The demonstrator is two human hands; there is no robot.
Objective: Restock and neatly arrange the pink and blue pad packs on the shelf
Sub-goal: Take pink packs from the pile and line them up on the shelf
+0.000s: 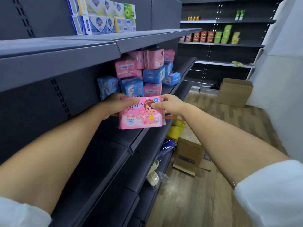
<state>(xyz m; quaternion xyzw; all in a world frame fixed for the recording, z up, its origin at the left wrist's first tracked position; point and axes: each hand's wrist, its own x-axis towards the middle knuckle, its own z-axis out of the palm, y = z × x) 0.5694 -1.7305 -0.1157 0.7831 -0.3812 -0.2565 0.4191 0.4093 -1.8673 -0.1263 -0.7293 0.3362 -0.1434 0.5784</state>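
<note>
- Dark grey store shelving fills the left of an aisle with a wood-look floor [213,185]. Soap boxes [105,15] sit on the upper shelf, and a cardboard box [188,153] stands open below.
- A pink pad pack [141,113] is held in the air just in front of the middle shelf [111,138], with its printed face toward the camera.
- The left grip [114,104] is curled round the pack's left edge, thumb on the front.
- The right grip [172,106] pinches the right edge, thumb on the face and fingers behind.
- Holding both edges probably keeps the soft pack square and lets it be slid in flat.
- Just behind it on the same shelf, a heap of pad packs [144,74] mixes pink and blue, and many of them are tilted.
- Sorting looks barely begun. This pack likely goes on the bare shelf beside the heap.
</note>
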